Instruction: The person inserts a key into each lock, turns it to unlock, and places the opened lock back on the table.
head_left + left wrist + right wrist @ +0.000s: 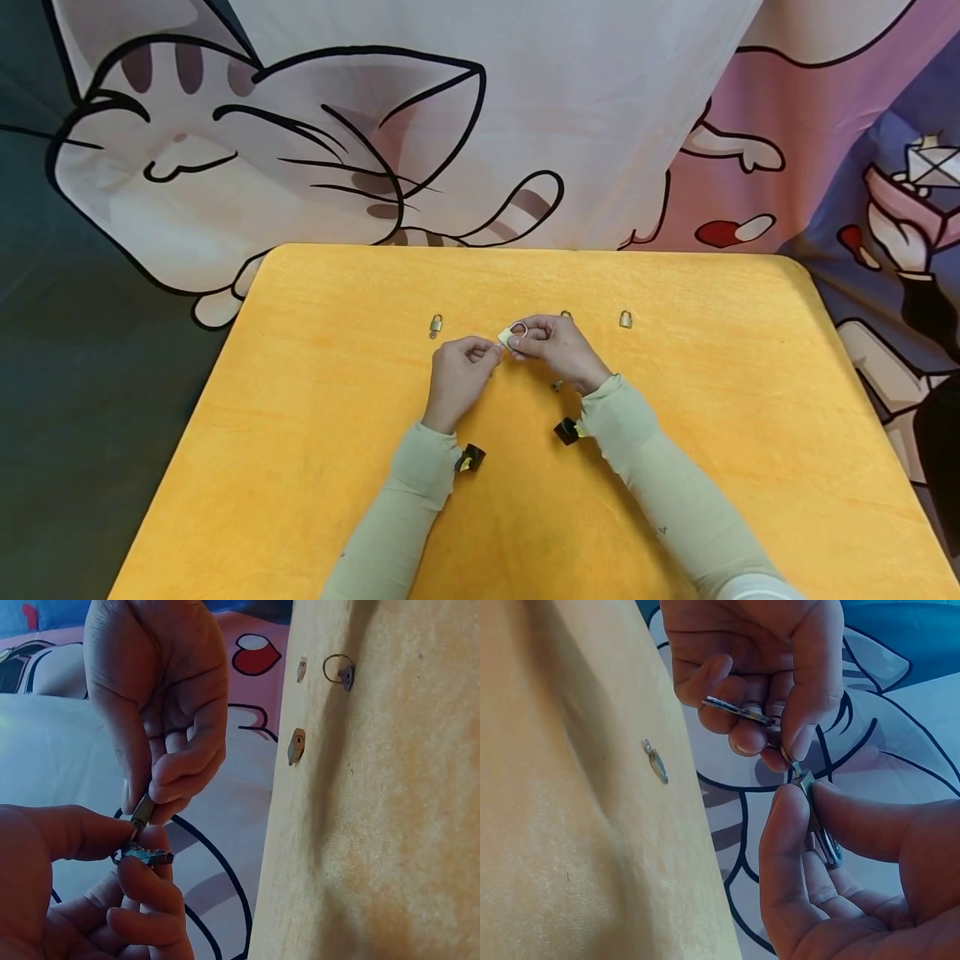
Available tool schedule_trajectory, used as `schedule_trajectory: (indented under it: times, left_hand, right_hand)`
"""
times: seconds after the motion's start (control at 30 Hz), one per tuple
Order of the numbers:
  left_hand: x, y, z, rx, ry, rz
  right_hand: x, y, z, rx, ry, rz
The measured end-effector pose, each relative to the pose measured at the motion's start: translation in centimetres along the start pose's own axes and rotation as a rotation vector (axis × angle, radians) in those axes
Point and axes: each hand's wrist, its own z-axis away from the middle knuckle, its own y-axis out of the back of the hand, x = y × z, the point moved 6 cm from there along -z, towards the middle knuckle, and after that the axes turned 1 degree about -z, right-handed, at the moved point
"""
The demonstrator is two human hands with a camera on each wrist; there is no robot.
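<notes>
My right hand (558, 348) pinches a small brass padlock (808, 799) between thumb and fingers, its silver shackle pointing back into the palm. Close on its left, my left hand (459, 382) pinches a small key (795, 766) whose tip meets the padlock's bottom end. How deep the key sits cannot be made out. A second key (739, 711) hangs by the left fingers, seemingly joined to the first by a ring. Both hands are raised above the table.
On the yellow table (300, 467) lie a padlock (436, 326) at left with a small piece at its lower end, another padlock (626, 319) at right, and one partly hidden padlock (566, 314) behind the right hand. A ring with a key (343, 673) lies near the right wrist.
</notes>
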Motion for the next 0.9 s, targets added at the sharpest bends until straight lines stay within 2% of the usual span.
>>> schedule_trajectory:
  times: [0.53,0.7,0.9]
  left_hand:
    - [-0.63,0.01,0.37,0.016,0.009,-0.040]
    - [-0.80,-0.05,0.33,0.021,-0.006,-0.059]
    - [-0.51,-0.04,0.26,0.034,-0.025,-0.085]
  right_hand:
    - [0.17,-0.54,-0.47,-0.005,0.014,0.058]
    - [0.46,-0.61,-0.69,-0.010,0.003,0.081]
    - [0.64,-0.59,-0.97,-0.009,-0.018,0.049]
